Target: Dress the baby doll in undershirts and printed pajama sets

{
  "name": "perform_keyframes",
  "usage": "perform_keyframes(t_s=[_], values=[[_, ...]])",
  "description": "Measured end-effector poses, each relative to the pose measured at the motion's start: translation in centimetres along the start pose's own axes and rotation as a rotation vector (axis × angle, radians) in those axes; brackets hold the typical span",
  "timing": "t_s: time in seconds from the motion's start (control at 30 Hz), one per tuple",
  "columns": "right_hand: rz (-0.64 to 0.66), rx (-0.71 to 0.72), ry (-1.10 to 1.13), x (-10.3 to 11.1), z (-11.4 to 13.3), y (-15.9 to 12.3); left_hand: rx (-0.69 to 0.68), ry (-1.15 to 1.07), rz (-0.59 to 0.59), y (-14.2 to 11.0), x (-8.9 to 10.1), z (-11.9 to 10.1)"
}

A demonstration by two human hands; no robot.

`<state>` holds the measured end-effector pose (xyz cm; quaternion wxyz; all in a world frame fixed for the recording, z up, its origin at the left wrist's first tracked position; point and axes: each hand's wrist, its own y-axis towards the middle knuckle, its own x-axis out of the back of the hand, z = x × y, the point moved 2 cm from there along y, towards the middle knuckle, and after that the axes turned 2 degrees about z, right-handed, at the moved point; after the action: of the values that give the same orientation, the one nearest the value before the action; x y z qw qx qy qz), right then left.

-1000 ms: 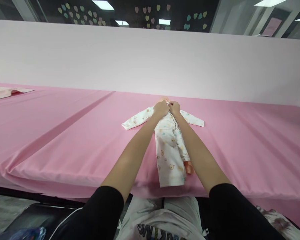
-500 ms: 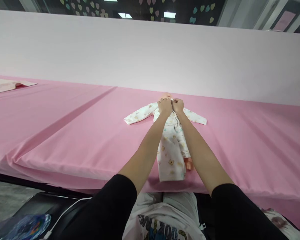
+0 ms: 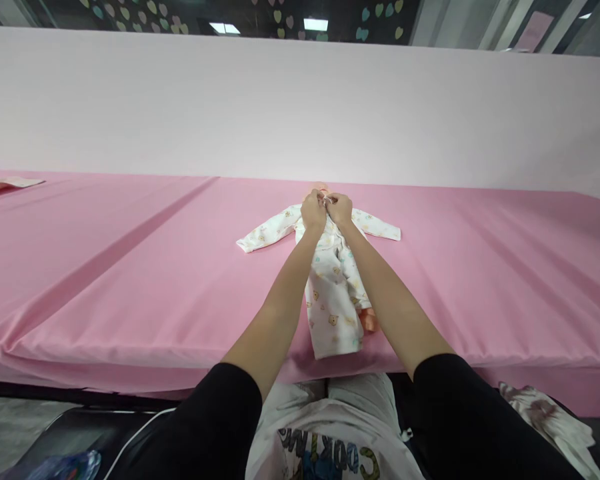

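The left hand [image 3: 314,212] and right hand [image 3: 340,210] meet at the neck of a small patterned garment [image 3: 330,320], fingers curled and tips nearly closed, each seeming to pinch a bit of its collar edge. Any fastener between the fingertips is too small to make out.

What could go wrong, as I judge it: the two edges might be joined out of line, since the knuckles hide much of the neckline. Thin, soft cloth could slip from such a small pinch, or bunch if one hand pulls harder than the other. Tugging toward the near side might also drag the whole garment, with the doll inside, closer to the counter's edge; its hem already lies near there. Pressing down could push on the doll's head [image 3: 321,187], just beyond the hands.

The garment lies front up on the pink-covered counter [image 3: 145,280], around the middle from left to right. Its long axis runs near to far, collar at the far end, hem toward the person, the near end drifting slightly right. The left sleeve [image 3: 270,230] and right sleeve [image 3: 380,227] spread outward, both sloping a little nearer at the cuffs. A doll's foot [image 3: 369,321] shows at the near right, beside the longer left leg part.
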<state>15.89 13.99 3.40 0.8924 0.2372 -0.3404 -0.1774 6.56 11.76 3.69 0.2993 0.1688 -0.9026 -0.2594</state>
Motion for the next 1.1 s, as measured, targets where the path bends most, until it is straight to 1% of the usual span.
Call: perform_keyframes(t_s=[0.1,0.2,0.43,0.53,0.63,0.83,1.1], values=[[-0.004,0.013,-0.038,0.2,0.5,-0.3,-0.02,-0.084,-0.031,-0.1,0.1,0.4],[0.005,0.016,-0.044,0.3,0.8,-0.6,-0.012,-0.112,-0.041,0.0,0.0,0.6],[0.022,0.034,-0.045,0.4,1.1,-0.7,-0.021,-0.089,-0.033,-0.3,0.3,0.5],[0.028,0.025,-0.092,0.3,1.1,-0.6,-0.043,-0.076,-0.031,-0.3,0.3,0.4],[0.034,0.019,-0.154,0.1,1.0,-0.4,-0.036,-0.074,-0.035,-0.2,0.3,0.5],[0.012,0.088,-0.203,0.0,1.4,-0.7,-0.04,-0.113,-0.048,-0.1,0.2,1.0],[0.034,0.062,-0.243,0.2,2.2,-1.1,0.015,-0.127,-0.071,-0.3,0.5,1.5]])
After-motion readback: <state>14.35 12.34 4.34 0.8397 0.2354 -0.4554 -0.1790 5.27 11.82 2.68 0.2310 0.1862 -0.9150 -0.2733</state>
